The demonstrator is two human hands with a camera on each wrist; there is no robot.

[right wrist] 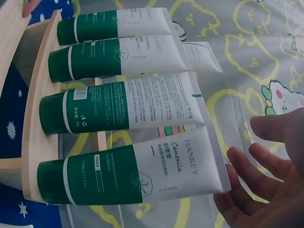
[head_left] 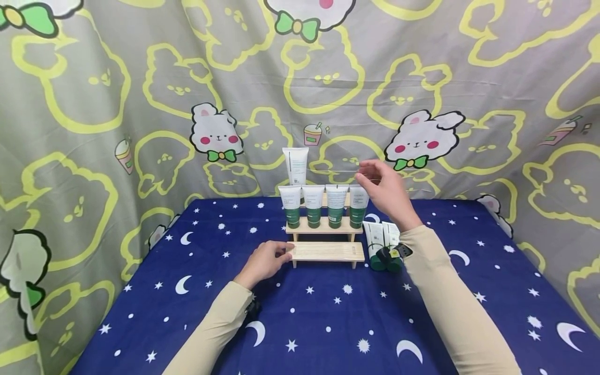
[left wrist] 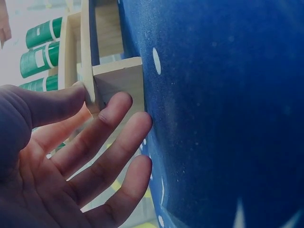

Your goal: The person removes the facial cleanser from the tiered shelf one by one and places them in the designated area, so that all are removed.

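Observation:
A tiered wooden stand (head_left: 328, 251) is on the blue cloth. My left hand (head_left: 266, 261) pinches the left end of its lowest step, thumb on the board's edge in the left wrist view, other fingers loosely bent. Several white-and-green squeeze tubes stand on caps in a row on the middle step; the third from left shows its printed back. My right hand (head_left: 385, 188) is beside the top of the rightmost tube (right wrist: 175, 166), with thumb and fingers apart and fingertips right at its crimped end. A taller white tube (head_left: 296, 165) stands behind, its base hidden by the row.
Right of the stand, white tubes with green caps (head_left: 375, 239) stand close together, partly hidden by my right wrist and its strap. A dark blue cloth (head_left: 328, 328) with moons and stars covers the table. Behind hangs a grey curtain (head_left: 262, 88) with cartoon figures.

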